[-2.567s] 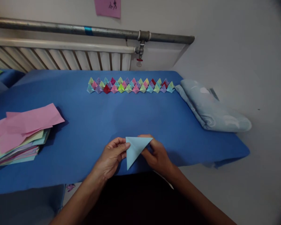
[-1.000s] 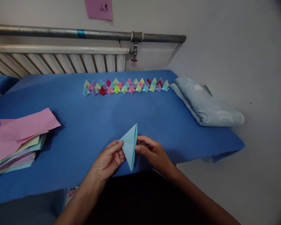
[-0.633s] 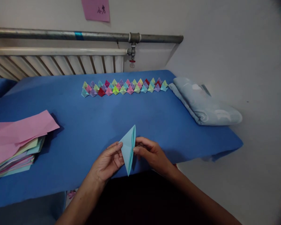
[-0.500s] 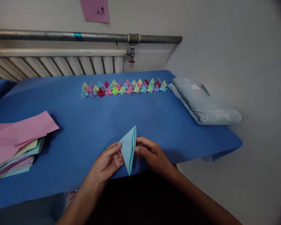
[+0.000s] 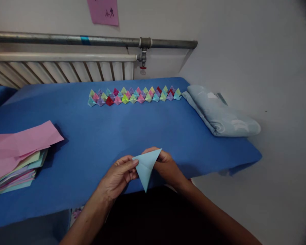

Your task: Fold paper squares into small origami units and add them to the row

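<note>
A light-blue folded paper triangle (image 5: 146,166) is held in the air over the near edge of the blue-covered surface, one point hanging down. My left hand (image 5: 121,173) pinches its left corner, thumb in front and fingers behind. My right hand (image 5: 168,170) grips the right side, its fingers partly hidden behind the paper. Farther back stand rows of small folded paper pieces (image 5: 133,97) in many colours, lined up side by side.
A stack of coloured paper sheets (image 5: 20,153) lies at the left, pink on top. At the right rests a folded pale-blue cloth (image 5: 219,114) against the wall. Behind the blue cover (image 5: 91,129) are a white radiator (image 5: 66,69), a metal pipe (image 5: 112,41) and a red-handled valve (image 5: 143,67).
The paper triangle has turned, so its broad face now shows where its layered edge was seen before. My right hand has shifted behind its right side; my left hand keeps its pinch.
</note>
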{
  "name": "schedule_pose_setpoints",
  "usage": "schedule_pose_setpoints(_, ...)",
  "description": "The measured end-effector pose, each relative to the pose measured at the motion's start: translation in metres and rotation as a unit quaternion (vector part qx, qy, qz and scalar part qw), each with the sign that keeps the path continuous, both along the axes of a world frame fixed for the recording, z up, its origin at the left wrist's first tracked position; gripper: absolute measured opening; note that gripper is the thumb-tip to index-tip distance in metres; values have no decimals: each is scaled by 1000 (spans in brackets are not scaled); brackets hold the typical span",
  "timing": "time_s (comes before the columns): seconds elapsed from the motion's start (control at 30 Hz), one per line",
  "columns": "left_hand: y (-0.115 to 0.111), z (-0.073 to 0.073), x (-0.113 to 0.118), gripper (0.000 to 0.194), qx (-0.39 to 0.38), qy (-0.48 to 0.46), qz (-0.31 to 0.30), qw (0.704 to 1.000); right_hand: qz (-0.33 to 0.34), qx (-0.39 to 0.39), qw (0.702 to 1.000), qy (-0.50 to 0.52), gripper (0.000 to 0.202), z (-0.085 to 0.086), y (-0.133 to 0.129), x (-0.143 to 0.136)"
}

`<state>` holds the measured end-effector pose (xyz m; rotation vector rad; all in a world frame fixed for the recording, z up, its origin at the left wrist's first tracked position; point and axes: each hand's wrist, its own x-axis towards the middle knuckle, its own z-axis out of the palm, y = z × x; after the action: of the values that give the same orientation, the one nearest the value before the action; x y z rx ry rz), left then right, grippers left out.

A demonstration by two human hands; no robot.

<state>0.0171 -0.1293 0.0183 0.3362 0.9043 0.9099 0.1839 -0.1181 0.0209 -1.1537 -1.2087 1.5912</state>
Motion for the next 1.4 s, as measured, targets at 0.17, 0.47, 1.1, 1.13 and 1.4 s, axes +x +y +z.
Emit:
schedule_pose_setpoints(0.17,2,-1,6,23,64,77,46,994,-39,68,994,-75,10,-1,-1,-7)
schedule_pose_setpoints(0.47,-4,2,12,66,108,165,82,977,-62,230,939,-247,12,-6,14,-14)
schedule_pose_setpoints(1.1,-5,-9,24,58,336,472,111,807,-37,327,905,-272,21,-2,14,-25)
schedule_pose_setpoints(1.13,-4,-8,24,58,331,470,116,810,-37,332,901,-275,21,-2,14,-26)
schedule_pose_setpoints(1.4,10,-2,16,42,274,435,169,841,-28,390,872,-295,27,1,12,-29)
